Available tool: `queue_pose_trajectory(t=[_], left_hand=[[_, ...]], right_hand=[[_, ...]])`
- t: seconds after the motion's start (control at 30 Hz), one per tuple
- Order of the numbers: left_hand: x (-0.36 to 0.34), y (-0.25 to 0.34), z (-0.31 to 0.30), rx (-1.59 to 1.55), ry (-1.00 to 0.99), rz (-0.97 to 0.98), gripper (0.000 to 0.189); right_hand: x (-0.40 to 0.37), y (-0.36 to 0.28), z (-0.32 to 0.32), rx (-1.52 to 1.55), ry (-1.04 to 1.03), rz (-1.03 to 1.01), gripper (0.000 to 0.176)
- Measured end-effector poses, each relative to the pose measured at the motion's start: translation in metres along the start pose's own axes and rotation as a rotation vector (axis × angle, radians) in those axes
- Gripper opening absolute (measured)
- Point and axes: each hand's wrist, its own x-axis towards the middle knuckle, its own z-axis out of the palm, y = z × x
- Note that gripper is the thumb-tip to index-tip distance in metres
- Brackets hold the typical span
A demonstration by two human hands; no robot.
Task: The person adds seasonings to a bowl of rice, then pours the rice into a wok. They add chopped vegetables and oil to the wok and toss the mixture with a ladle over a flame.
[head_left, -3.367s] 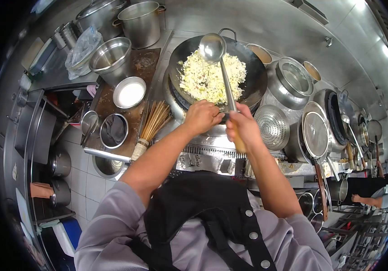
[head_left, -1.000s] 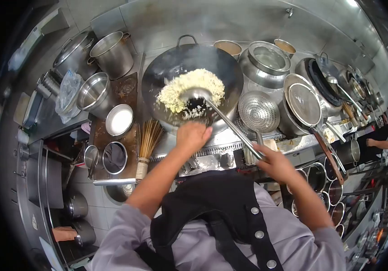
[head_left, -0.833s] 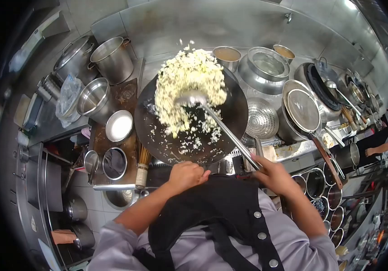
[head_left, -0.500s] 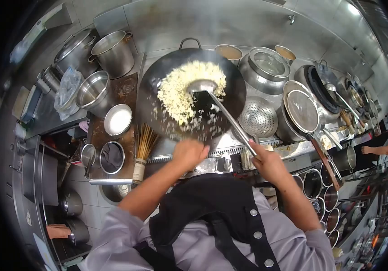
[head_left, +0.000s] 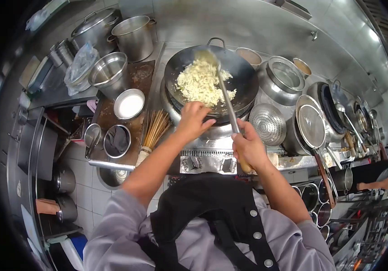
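Observation:
A dark wok (head_left: 247,83) with a loop handle at its back rests on a round metal burner ring. Pale yellow, crumbly food (head_left: 201,83) lies in it. My right hand (head_left: 249,145) is closed around the wooden-ended handle of a long metal ladle (head_left: 227,97), whose bowl is tilted over the back of the food and blurred. At the wok's near rim is my left hand (head_left: 195,121), thumb and fingers apart, with nothing visible in it; whether it touches the rim cannot be made out.
On the left stand a bowl of white contents (head_left: 129,104), a bamboo brush (head_left: 156,128) and steel pots (head_left: 133,38). A perforated strainer (head_left: 267,124), a lidded pot (head_left: 286,74) and mesh sieves (head_left: 311,126) are on the right. Another person's arm (head_left: 372,185) shows at far right.
The wok has come down level onto its burner, and the food has settled together. The ladle bowl has moved up toward the wok's back. My left hand's fingers have opened.

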Motion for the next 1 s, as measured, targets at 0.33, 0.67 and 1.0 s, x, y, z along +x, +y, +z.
queue_pose_trajectory(t=[0.33, 0.67, 1.0], left_hand=[[-0.226, -0.185, -0.125, 0.465, 0.181, -0.877, 0.068], [-0.223, -0.228, -0.112, 0.291, 0.047, -1.263, 0.098], [-0.225, -0.255, -0.117, -0.076, 0.490, -1.220, 0.075]], right_hand=[[0.027, 0.023, -0.034, 0.559, -0.106, 0.326, 0.046], [-0.030, 0.004, -0.051, 0.781, -0.222, 0.316, 0.040], [0.048, 0.009, -0.056, 0.575, -0.033, 0.128, 0.037]])
